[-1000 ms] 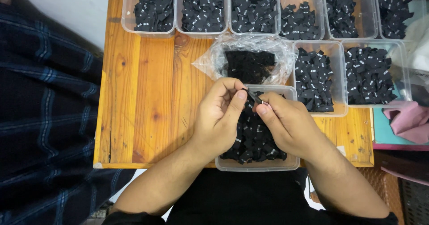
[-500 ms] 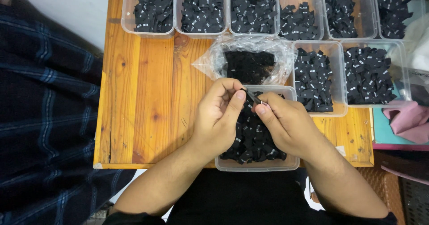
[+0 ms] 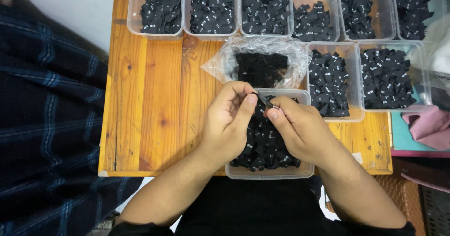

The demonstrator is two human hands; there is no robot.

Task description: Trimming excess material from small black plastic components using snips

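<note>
My left hand (image 3: pixel 227 119) and right hand (image 3: pixel 300 130) both pinch 1 small black label (image 3: pixel 262 100) over the clear tub (image 3: pixel 269 170); I'm sorting it, so it needs a gentle grip.

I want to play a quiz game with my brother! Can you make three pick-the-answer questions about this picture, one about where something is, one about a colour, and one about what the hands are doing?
1. Where is the clear plastic bag?
A. On the table behind the near tub
B. On the floor
C. On the pink cloth

2. What colour are the little labels?
A. Red
B. Black
C. Yellow

3. What are the left hand and right hand doing?
A. Lying flat
B. Lifting a tub
C. Pinching one label together

Answers: 1 A, it lies beyond the near tub. 2 B, every pile is black. 3 C, fingers of both hands meet on it.
</note>
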